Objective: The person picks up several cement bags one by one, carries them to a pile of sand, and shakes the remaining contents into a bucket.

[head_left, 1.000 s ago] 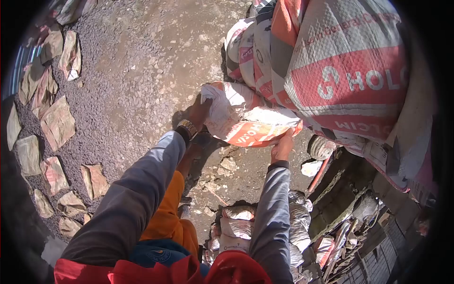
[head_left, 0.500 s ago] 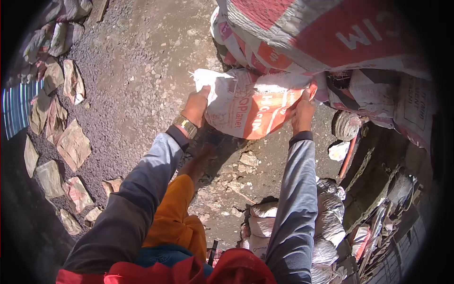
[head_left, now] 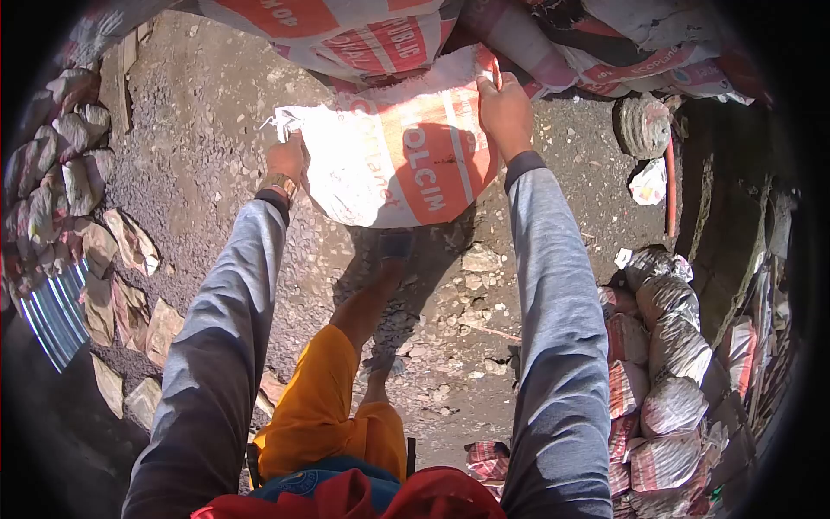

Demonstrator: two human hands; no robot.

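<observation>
Woven cement sack (head_left: 398, 160) now drawn further off the stack (head_left: 372, 35), left hand (head_left: 287, 160) and right hand (head_left: 504, 108) clenched on its ends.

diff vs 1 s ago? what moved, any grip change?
The cement sack has come further out of the stack toward the person and now hangs more open-faced between the hands. Left hand still grips its left corner, right hand its upper right edge; no release. The head view swung too. Ground rubble and the small filled bags stayed put.
</observation>
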